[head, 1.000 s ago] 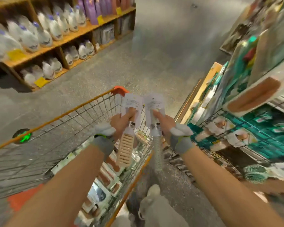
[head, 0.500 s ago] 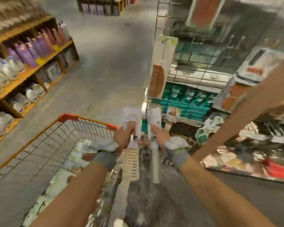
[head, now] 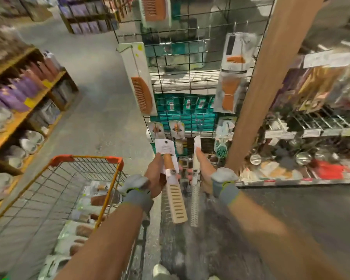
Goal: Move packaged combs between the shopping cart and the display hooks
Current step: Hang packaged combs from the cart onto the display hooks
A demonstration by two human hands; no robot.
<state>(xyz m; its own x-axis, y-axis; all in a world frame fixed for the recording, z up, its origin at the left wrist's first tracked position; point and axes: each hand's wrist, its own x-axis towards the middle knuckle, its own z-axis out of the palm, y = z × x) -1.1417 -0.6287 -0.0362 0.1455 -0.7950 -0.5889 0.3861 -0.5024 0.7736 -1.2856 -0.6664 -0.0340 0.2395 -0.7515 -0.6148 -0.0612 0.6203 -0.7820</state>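
The left hand (head: 155,177) grips a packaged comb (head: 175,201) by its handle; the right hand (head: 205,174) pinches a second comb (head: 194,203), seemingly edge-on. Both are held upright before the wire rack (head: 190,63), just right of the cart (head: 85,157).

A shop aisle, self-service by the look of it. Long wooden shelves (head: 38,93) on the left carry rows of purple plastic bottles (head: 9,98) and white jugs (head: 31,139), with yellow price tags (head: 29,102) on their edges. Brown combs in white card packs (head: 141,93) hang from a black wire grid panel (head: 190,63) — and an orange-framed wire shopping cart (head: 62,158) stands on the grey concrete floor (head: 101,87).
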